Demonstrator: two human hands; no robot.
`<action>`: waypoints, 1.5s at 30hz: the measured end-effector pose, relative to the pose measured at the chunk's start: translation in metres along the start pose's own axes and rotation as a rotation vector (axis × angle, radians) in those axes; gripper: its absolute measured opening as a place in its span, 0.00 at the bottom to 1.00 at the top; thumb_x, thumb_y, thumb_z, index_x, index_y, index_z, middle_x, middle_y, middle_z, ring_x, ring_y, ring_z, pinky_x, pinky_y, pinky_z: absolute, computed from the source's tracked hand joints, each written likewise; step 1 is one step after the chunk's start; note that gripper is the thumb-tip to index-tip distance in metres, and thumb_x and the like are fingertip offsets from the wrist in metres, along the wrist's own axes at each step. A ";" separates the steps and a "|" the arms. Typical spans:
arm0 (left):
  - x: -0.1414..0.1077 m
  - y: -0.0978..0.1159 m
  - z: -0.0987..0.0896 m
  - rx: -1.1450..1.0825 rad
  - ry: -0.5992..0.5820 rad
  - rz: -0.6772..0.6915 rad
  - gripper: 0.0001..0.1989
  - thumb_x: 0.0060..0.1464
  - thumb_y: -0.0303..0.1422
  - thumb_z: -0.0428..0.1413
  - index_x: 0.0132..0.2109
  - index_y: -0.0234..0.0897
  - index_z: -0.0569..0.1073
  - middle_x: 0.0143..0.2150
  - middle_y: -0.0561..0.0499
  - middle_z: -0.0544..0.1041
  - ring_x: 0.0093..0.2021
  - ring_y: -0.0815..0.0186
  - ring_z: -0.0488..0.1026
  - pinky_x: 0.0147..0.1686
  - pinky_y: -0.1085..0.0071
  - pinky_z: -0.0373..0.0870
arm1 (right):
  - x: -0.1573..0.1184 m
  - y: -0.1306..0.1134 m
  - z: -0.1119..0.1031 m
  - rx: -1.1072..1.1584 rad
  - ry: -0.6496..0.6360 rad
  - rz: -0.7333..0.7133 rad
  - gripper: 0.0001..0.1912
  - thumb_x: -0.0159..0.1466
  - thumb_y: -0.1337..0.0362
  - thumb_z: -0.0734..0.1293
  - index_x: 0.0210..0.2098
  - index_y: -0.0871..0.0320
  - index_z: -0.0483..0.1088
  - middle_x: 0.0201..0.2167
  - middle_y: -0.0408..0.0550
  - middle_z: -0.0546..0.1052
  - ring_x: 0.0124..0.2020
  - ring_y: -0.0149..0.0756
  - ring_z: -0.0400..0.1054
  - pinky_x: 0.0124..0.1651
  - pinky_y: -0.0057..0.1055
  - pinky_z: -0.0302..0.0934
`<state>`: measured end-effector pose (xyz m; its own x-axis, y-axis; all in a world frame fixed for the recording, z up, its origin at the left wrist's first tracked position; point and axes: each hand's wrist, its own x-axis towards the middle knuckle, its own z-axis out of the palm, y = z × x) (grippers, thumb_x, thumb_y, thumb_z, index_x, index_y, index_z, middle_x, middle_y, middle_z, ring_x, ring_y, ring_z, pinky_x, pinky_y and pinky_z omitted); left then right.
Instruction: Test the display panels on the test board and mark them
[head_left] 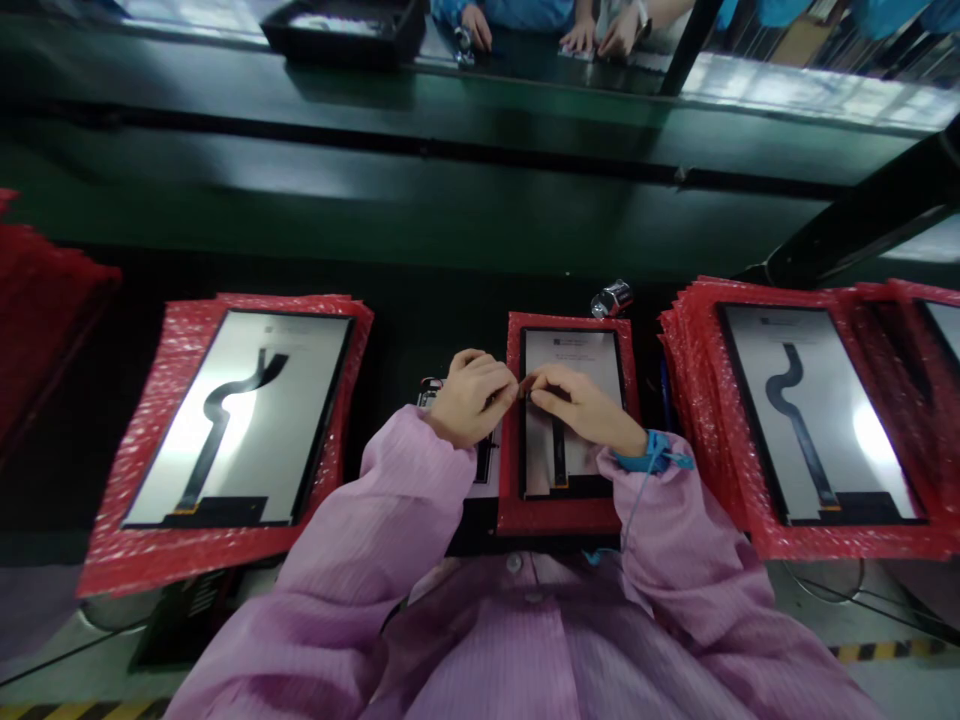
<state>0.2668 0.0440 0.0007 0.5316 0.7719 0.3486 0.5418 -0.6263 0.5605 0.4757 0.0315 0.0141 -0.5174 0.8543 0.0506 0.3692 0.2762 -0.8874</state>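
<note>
In front of me a display panel (577,455) lies face down on a red bubble-wrap sheet (517,515), its silvery back up. A black flex cable (559,455) runs up from its lower edge and disappears under my right hand (576,402). That hand is over the panel, thumb and fingers pinched together near the panel's left edge. My left hand (474,398) is just left of the panel, its fingers curled closed with the tips close to the right hand's. Whatever lies between the fingertips is too small or hidden to name. A blue wrist strap (651,452) circles my right wrist.
Another display panel (251,420) lies on red bubble wrap to the left; one more panel (814,410) tops a red stack on the right. A small roll (612,298) sits behind the middle panel. Co-workers' hands (581,38) and a black tray (345,30) are across the bench.
</note>
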 end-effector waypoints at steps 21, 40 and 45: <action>-0.036 0.040 0.039 0.310 -0.179 0.073 0.45 0.55 0.38 0.62 0.73 0.36 0.49 0.74 0.29 0.45 0.75 0.37 0.35 0.67 0.35 0.42 | 0.014 0.071 -0.057 -0.506 0.874 0.495 0.04 0.63 0.71 0.62 0.32 0.58 0.66 0.40 0.57 0.73 0.47 0.46 0.66 0.57 0.47 0.59; -0.053 0.044 0.043 0.215 -0.016 -0.124 0.55 0.54 0.42 0.64 0.75 0.42 0.36 0.76 0.30 0.35 0.75 0.39 0.31 0.68 0.35 0.43 | 0.002 0.059 -0.050 -0.100 1.085 0.261 0.11 0.72 0.57 0.56 0.34 0.53 0.59 0.33 0.48 0.68 0.41 0.42 0.69 0.51 0.45 0.65; -0.053 0.039 0.041 0.091 -0.042 -0.203 0.60 0.49 0.40 0.68 0.74 0.45 0.35 0.76 0.31 0.36 0.75 0.41 0.34 0.68 0.39 0.49 | -0.002 0.051 -0.053 0.118 1.083 0.158 0.14 0.64 0.53 0.69 0.39 0.54 0.62 0.38 0.47 0.71 0.42 0.40 0.71 0.50 0.43 0.68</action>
<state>0.2865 -0.0255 -0.0262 0.4313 0.8790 0.2033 0.6958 -0.4674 0.5453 0.5367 0.0672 -0.0064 0.5018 0.8259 0.2571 0.2660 0.1354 -0.9544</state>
